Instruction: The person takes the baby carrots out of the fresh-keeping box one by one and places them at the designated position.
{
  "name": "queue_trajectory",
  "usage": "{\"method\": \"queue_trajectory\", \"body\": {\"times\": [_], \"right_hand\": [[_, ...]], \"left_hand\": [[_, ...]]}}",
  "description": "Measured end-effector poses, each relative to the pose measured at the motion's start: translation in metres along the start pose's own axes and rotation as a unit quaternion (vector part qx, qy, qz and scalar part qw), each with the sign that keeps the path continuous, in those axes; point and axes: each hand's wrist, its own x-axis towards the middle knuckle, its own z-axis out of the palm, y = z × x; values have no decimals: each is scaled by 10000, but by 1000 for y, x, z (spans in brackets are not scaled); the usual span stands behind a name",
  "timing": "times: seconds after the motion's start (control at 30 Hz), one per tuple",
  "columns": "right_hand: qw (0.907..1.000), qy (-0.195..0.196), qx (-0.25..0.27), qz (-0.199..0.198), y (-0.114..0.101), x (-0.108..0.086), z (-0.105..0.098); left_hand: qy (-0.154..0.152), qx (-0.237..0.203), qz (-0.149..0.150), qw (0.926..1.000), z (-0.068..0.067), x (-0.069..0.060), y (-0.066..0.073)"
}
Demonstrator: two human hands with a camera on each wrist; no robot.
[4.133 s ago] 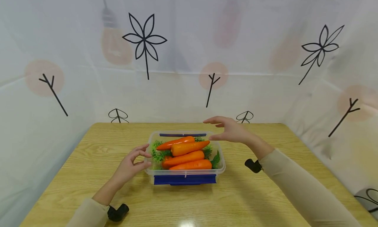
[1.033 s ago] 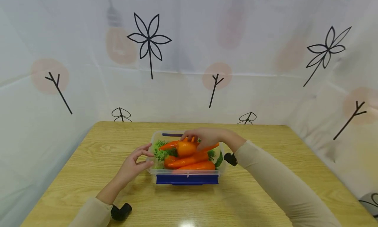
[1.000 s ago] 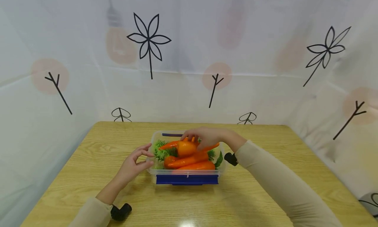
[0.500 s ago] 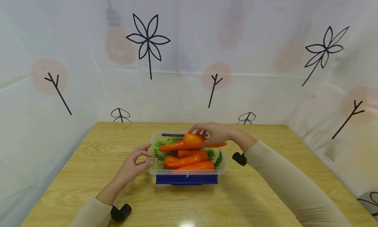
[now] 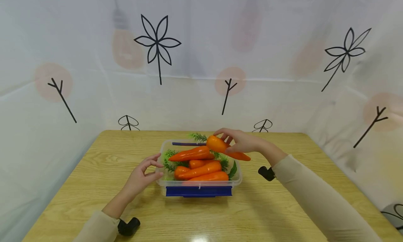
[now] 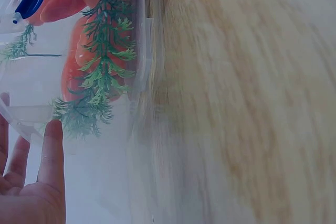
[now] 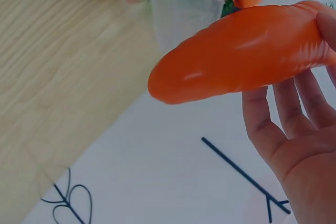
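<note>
My right hand (image 5: pixel 244 141) holds an orange carrot (image 5: pixel 217 144) by its thick end, above the right rear of a clear plastic box (image 5: pixel 199 191) with blue latches. The carrot's tip slants down to the right, and a feathery green top (image 5: pixel 199 137) shows at its other end. Close by in the right wrist view, the carrot (image 7: pixel 236 56) lies between thumb and fingers. At the box's left side is my left hand (image 5: pixel 141 172), fingers loosely bent; in the left wrist view a fingertip (image 6: pixel 53 129) is at the clear wall. Several carrots (image 5: pixel 201 170) lie in the box over green sprigs.
The box stands on a wood-grain table (image 5: pixel 126 154). A white cloth (image 5: pixel 195 105) printed with flowers and twigs hangs behind and along both sides. Black wrist cameras (image 5: pixel 129 226) are worn under both wrists.
My right hand has come down into the box, taken hold of the top carrot, and lifted it up and to the right. My left hand has stayed at the box's left side.
</note>
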Motion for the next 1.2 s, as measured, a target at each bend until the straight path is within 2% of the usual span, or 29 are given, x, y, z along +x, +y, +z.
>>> {"method": "queue_trajectory", "body": {"times": [0.37, 0.63, 0.97, 1.2], "right_hand": [[9971, 509, 456, 337, 17, -19, 0], [9920, 783, 898, 415, 31, -29, 0], [9828, 1118, 1373, 533, 43, -41, 4], [9708, 1400, 1833, 661, 56, -48, 9]], "left_hand": [[1, 94, -61, 9999, 0, 0, 3], [0, 133, -32, 9999, -1, 0, 3], [18, 89, -86, 9999, 0, -1, 4], [11, 112, -51, 9999, 0, 0, 3]]}}
